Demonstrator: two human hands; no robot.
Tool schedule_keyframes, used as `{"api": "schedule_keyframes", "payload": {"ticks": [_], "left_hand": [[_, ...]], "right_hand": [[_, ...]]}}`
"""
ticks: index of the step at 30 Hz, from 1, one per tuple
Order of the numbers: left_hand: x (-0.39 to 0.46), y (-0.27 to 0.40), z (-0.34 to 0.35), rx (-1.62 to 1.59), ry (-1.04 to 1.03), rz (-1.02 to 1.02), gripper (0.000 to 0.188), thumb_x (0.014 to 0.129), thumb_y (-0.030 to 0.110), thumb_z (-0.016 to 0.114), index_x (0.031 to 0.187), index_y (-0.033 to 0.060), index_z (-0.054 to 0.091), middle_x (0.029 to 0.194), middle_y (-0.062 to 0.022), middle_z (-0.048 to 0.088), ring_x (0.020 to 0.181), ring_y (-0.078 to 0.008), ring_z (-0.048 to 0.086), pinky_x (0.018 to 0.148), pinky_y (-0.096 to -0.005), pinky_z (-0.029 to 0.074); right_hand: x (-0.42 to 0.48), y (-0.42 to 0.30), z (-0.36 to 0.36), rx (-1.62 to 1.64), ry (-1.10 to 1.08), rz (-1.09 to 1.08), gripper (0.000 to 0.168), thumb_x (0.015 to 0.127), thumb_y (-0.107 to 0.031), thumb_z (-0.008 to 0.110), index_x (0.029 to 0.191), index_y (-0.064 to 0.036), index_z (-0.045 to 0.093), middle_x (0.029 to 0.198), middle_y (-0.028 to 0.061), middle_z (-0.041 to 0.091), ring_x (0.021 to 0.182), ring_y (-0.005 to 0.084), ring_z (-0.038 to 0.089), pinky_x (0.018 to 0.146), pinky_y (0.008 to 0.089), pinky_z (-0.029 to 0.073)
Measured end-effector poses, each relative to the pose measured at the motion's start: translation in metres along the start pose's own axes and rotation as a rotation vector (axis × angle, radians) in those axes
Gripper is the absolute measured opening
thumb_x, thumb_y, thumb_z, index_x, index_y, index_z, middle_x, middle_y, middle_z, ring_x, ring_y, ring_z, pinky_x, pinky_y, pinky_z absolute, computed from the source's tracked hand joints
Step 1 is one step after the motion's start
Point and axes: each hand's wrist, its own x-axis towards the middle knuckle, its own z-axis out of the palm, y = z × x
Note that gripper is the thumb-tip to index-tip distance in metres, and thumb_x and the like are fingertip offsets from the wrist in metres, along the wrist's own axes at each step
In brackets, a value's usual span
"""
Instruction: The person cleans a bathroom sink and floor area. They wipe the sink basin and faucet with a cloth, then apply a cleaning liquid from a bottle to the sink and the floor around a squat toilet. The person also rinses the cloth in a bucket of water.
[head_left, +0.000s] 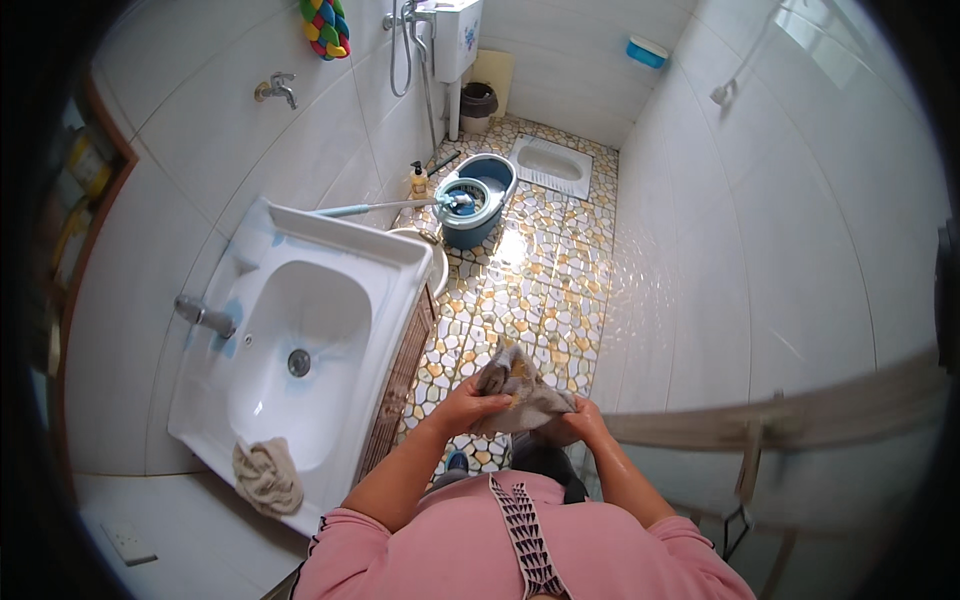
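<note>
A damp-looking greyish cloth (525, 401) with brownish-yellow patches hangs bunched between my two hands, in front of my body and over the tiled floor. My left hand (466, 406) grips its left side, the thumb lying across the fabric. At the cloth's right edge, my right hand (583, 421) is closed on a fold. To the left is a white washbasin (311, 300) with a metal faucet (204, 316) and a drain (298, 363). A second, beige cloth (267, 478) lies crumpled on the basin's near rim.
A blue mop bucket (471, 232) stands on the pebble-patterned floor (536, 285), the mop handle (375, 205) leaning toward the basin. Beyond are a soap pump bottle (418, 180), a squat toilet (551, 166) and a waste bin (478, 109). A wall tap (277, 90) projects at left. A blurred rail (690, 429) runs at right.
</note>
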Motion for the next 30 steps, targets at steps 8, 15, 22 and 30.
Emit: {"api": "schedule_keyframes", "payload": {"ticks": [8, 15, 22, 30], "left_hand": [[0.163, 0.043, -0.046, 0.002, 0.266, 0.166, 0.047, 0.077, 0.003, 0.059, 0.121, 0.0056, 0.044, 0.105, -0.0027, 0.054, 0.091, -0.0104, 0.052, 0.08, -0.0267, 0.043], [0.245, 0.081, -0.083, -0.152, 0.659, 0.319, 0.051, 0.075, 0.0, 0.057, 0.123, 0.0062, 0.041, 0.107, -0.0036, 0.053, 0.094, -0.012, 0.05, 0.083, -0.027, 0.042], [0.333, 0.105, -0.172, 0.036, 1.019, 0.492, 0.049, 0.075, -0.006, 0.054, 0.122, 0.0034, 0.04, 0.11, -0.0039, 0.051, 0.096, -0.0136, 0.05, 0.085, -0.026, 0.04], [0.388, 0.127, -0.268, -0.008, 1.517, 0.673, 0.06, 0.076, -0.006, 0.052, 0.13, -0.0006, 0.025, 0.119, -0.0095, 0.045, 0.104, -0.0168, 0.047, 0.088, -0.0267, 0.038]], "right_hand": [[0.212, -0.087, -0.076, 0.354, -0.095, 0.022, 0.029, 0.07, -0.01, 0.051, 0.097, -0.001, 0.057, 0.085, 0.0039, 0.06, 0.076, 0.0143, 0.056, 0.069, 0.0254, 0.045], [0.363, -0.159, -0.091, 0.289, -0.349, 0.15, 0.027, 0.068, -0.009, 0.052, 0.094, 0.001, 0.055, 0.079, 0.0052, 0.059, 0.067, 0.0148, 0.056, 0.061, 0.0266, 0.046], [0.49, -0.215, -0.026, 0.375, -0.543, 0.136, 0.034, 0.069, -0.006, 0.054, 0.102, 0.002, 0.053, 0.09, 0.0073, 0.06, 0.079, 0.0167, 0.058, 0.071, 0.0274, 0.045], [0.596, -0.227, 0.098, 0.483, -0.823, 0.342, 0.038, 0.075, -0.004, 0.053, 0.113, -0.002, 0.047, 0.1, 0.0079, 0.058, 0.09, 0.0183, 0.057, 0.08, 0.0301, 0.045]]}}
